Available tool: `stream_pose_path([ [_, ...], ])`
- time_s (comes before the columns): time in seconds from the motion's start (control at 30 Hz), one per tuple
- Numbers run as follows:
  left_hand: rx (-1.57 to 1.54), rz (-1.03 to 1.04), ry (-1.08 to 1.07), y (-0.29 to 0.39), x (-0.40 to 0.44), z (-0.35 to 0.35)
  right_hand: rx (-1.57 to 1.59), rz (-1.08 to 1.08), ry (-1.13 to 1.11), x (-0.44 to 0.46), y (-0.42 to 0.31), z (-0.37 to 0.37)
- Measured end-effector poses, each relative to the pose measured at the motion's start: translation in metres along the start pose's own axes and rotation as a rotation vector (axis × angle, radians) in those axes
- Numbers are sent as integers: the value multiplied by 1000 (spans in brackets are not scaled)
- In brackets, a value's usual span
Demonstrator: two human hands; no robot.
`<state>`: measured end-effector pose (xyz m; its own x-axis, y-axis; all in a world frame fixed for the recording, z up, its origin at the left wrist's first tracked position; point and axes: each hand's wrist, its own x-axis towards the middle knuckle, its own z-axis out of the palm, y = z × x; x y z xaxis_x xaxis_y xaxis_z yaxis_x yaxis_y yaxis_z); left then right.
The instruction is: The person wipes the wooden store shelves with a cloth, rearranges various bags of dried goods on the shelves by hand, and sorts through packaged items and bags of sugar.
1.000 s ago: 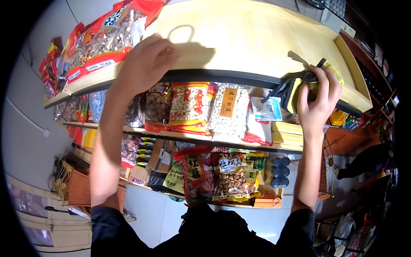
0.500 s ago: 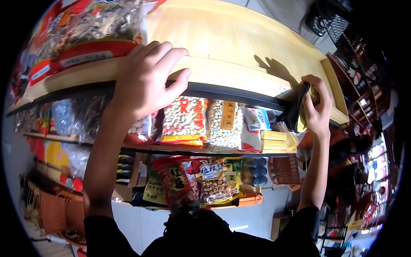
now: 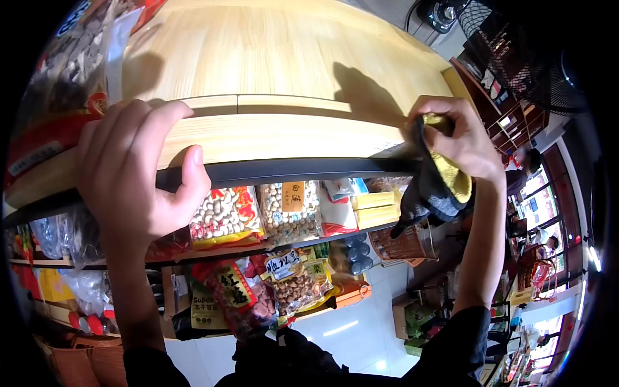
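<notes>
My left hand rests on the pale wooden front rail of the top shelf. Its fingers lie over the rail, with the thumb apart and nothing held. Toward the rail's right end, my right hand is closed around a cloth, dark grey on one side and yellow on the other. The cloth hangs down past the shelf edge. Large clear bags of dried goods stand on the shelf beyond my left hand.
Under the rail, a lower shelf carries a bag of white nuts, a second bag with a tan label and yellow packs. Further down are red bags and a wicker basket. A black fan stands at upper right.
The view has turned, so the shelf goods appear further left. My left hand has shifted left along the rail. The cloth in my right hand now hangs lower, showing more yellow.
</notes>
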<state>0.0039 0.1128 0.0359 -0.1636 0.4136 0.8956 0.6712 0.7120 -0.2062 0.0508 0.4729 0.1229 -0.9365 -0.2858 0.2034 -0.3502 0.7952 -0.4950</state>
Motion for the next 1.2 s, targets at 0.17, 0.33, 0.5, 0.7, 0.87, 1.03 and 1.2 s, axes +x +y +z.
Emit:
stream_pose_path([
  [0.17, 8, 95, 67, -5, -1, 5, 13, -38, -67, 6, 9, 1],
  [0.33, 73, 65, 0, 1, 2, 1, 106, -155, -30, 10, 8, 6],
  [0.5, 92, 41, 20, 7, 1, -3, 102, -31, -126, 11, -1, 2],
  [0.7, 165, 36, 61, 7, -7, 1, 144, -171, -53, 11, 15, 5],
  [0.87, 133, -56, 93, 10, -5, 4, 37, -114, -42, 2, 41, -15],
  [1.03, 55, -127, 139, 15, -3, 8, 108, -196, 37, -4, 51, -9],
  [1.2, 56, -193, 117, 18, -3, 8, 88, -216, -12, -5, 47, -13],
])
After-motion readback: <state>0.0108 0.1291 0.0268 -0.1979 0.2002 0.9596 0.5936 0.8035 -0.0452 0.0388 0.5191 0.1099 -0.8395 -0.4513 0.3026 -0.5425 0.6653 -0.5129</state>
